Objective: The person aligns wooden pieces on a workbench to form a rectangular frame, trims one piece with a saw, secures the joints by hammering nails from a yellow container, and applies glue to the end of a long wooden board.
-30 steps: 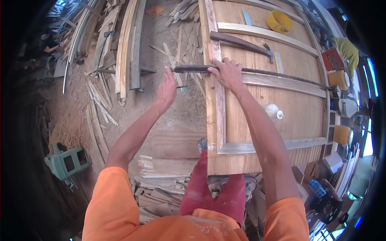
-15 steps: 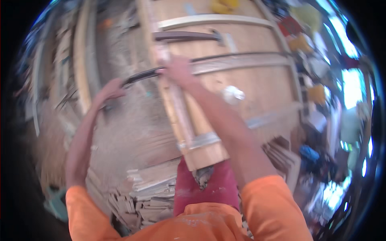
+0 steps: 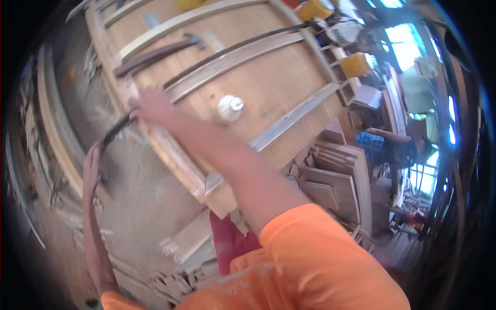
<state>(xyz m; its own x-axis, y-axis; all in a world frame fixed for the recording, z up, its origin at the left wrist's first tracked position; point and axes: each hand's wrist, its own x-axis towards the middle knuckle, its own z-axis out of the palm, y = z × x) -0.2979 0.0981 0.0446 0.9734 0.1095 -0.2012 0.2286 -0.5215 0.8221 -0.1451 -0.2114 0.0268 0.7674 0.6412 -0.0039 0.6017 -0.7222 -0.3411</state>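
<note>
A long dark bar [image 3: 114,129], which looks like a bar clamp, lies across a wooden framed panel [image 3: 279,67] and sticks out past its left edge. My right hand [image 3: 154,107] is closed round the bar where it crosses that edge; blur softens the fingers. At the bar's outer left end is my left hand [image 3: 92,168], its fingers stretched out along the end, touching or very close to it. A hammer [image 3: 160,54] with a brown handle rests on the panel beyond the bar. Nearer me on the panel stands a white bottle [image 3: 230,108].
Long timber lengths [image 3: 57,124] lie along the left. Stacked boards [image 3: 336,181] lean at the right, by the panel's near corner. Scrap wood [image 3: 191,248] covers the ground near my legs. Yellow containers [image 3: 355,65] stand beyond the panel's right edge. Another person [image 3: 385,144] is farther right.
My view has turned to the right, so the panel, bar and hammer appear farther left and tilted. My left hand's fingers have straightened at the bar's end. My right hand stays on the bar.
</note>
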